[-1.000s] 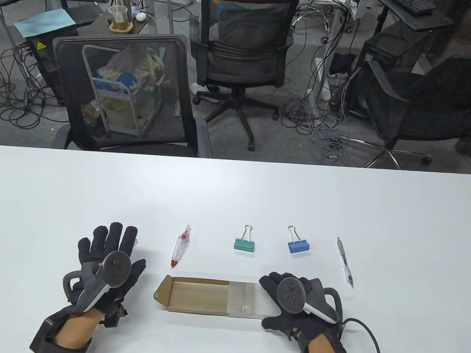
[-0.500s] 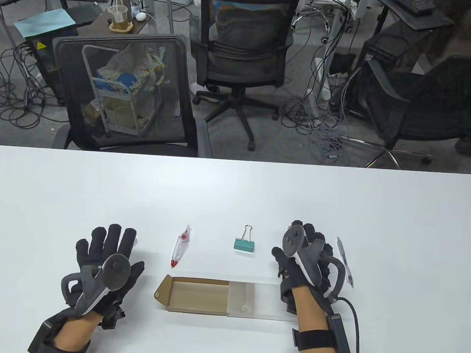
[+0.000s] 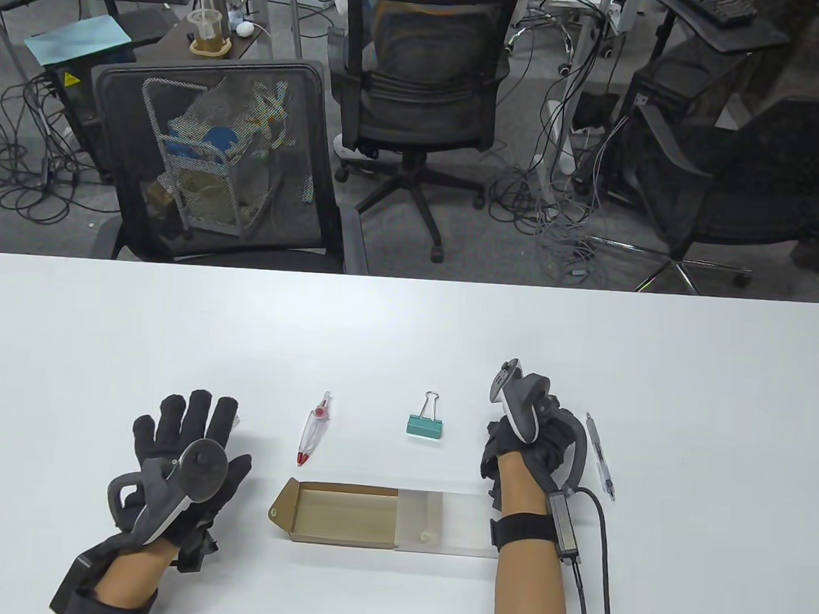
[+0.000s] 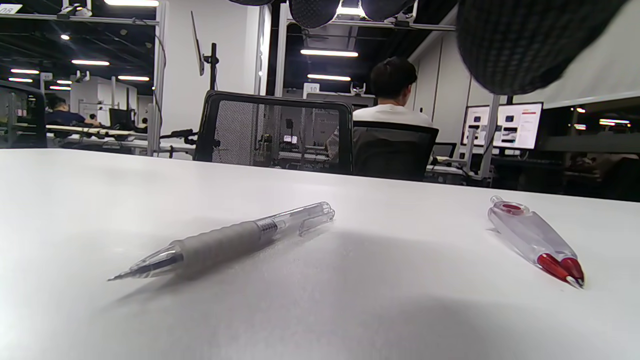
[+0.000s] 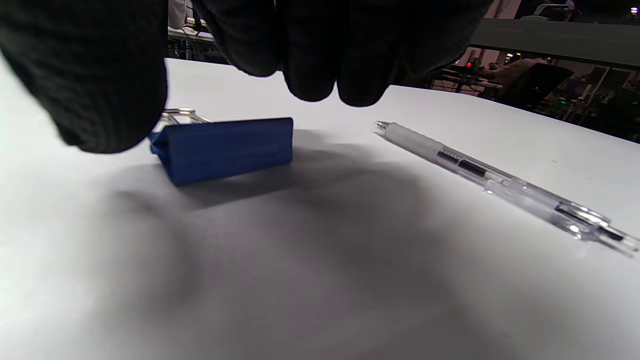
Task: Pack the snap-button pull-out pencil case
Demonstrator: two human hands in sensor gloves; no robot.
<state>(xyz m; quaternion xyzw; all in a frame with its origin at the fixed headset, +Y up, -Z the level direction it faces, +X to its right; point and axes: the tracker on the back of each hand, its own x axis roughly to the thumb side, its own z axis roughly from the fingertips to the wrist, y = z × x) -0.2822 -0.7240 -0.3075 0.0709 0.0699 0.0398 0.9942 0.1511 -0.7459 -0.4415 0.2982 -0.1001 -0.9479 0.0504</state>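
The pencil case lies open at the table's front: a brown cardboard drawer (image 3: 334, 514) pulled left out of a translucent sleeve (image 3: 445, 524) with a snap button. My right hand (image 3: 516, 435) arches over the blue binder clip (image 5: 225, 147), which it hides in the table view. In the right wrist view the thumb (image 5: 85, 75) and fingers (image 5: 310, 50) hang just above the clip, apart from each other. My left hand (image 3: 191, 422) lies spread and open at the left, above a clear pen with a grey grip (image 4: 225, 242).
A green binder clip (image 3: 424, 422) and a red-tipped clear pen (image 3: 314, 429) lie behind the case. Another clear pen (image 3: 600, 457) lies right of my right hand, also in the right wrist view (image 5: 500, 180). Office chairs stand beyond the table's far edge.
My right hand left the right end of the sleeve, moved away from me to the blue clip and tipped fingers-down over it. The left hand has stayed put.
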